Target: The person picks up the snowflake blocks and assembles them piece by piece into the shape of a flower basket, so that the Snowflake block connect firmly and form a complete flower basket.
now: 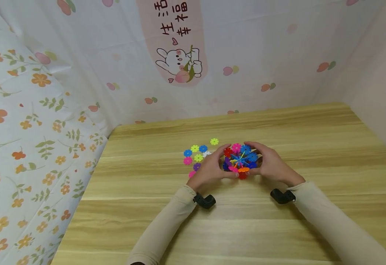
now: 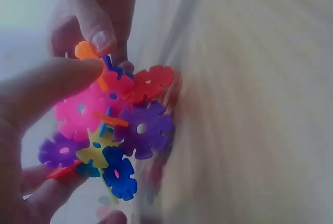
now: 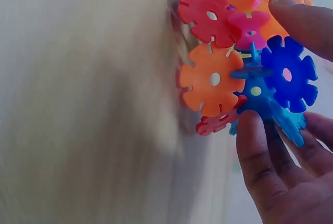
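A rounded cluster of slotted flower-shaped plastic discs (image 1: pixel 240 160), joined in many colours, sits between both hands. My left hand (image 1: pixel 211 170) grips its left side, thumb along the near face and fingers curving behind. On the right side my right hand (image 1: pixel 274 166) holds it the same way, with its thumb low in front. The left wrist view shows a purple disc (image 2: pixel 143 129) and a pink disc (image 2: pixel 80 110) on the cluster. In the right wrist view an orange disc (image 3: pixel 210 80) and a dark blue disc (image 3: pixel 289 74) stand out. Fingers hide parts of it.
Loose discs lie left of the hands on the wooden table (image 1: pixel 140 176), among them a blue disc (image 1: pixel 188 153) and a pink disc (image 1: pixel 188 161). Farther back lies a yellow-green disc (image 1: pixel 214 141). A patterned cloth (image 1: pixel 113 55) hangs behind the table.
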A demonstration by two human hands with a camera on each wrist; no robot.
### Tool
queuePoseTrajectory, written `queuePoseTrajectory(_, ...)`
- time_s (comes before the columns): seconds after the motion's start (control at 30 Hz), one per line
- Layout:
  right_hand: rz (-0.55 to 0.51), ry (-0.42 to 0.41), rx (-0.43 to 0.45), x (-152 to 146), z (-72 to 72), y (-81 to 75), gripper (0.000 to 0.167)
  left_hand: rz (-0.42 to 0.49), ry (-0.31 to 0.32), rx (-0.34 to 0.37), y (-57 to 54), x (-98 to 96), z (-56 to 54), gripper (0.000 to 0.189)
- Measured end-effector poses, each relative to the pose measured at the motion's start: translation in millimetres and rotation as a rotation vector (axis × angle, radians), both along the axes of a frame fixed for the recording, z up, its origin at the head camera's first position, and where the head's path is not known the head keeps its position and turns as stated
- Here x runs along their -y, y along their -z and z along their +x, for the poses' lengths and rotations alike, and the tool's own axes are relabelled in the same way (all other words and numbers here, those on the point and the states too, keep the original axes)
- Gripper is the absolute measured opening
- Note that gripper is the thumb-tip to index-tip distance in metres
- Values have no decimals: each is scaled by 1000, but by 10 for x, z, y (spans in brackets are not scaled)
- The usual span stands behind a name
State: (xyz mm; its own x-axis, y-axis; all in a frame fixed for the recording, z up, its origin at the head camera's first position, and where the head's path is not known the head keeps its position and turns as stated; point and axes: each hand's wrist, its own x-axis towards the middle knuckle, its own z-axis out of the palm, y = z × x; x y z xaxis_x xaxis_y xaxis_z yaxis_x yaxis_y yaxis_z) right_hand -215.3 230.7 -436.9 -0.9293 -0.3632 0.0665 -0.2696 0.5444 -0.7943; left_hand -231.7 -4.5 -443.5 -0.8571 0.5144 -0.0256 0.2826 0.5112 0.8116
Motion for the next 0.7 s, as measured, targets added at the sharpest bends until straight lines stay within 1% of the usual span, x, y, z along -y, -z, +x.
queuePoseTrajectory(0.07, -2, 1, 10, -88, -63, -8, 93, -39, 12, -20, -19, -89, -81, 99)
queuePoseTrajectory(0.13, -1, 9, 17, -186, -124, -19, 93, -59, 24, -29, -35, -195, -163, 99)
queuePoseTrajectory(0.27, 42, 17, 6, -368, -220, -63, 90, -78, 34, -17, -56, -415, -298, 99)
queuePoseTrajectory(0.4, 87, 17, 5, -501, -300, -107, 86, -102, 24, 16, -67, -592, -385, 99)
queuePoseTrajectory(0.6, 100, 28, 52, -635, -389, -97, 87, -205, 22, -24, -85, -763, -480, 100)
queuePoseTrajectory(0.7, 94, 30, 69, -671, -437, -83, 88, -232, 16, -18, -80, -818, -525, 103)
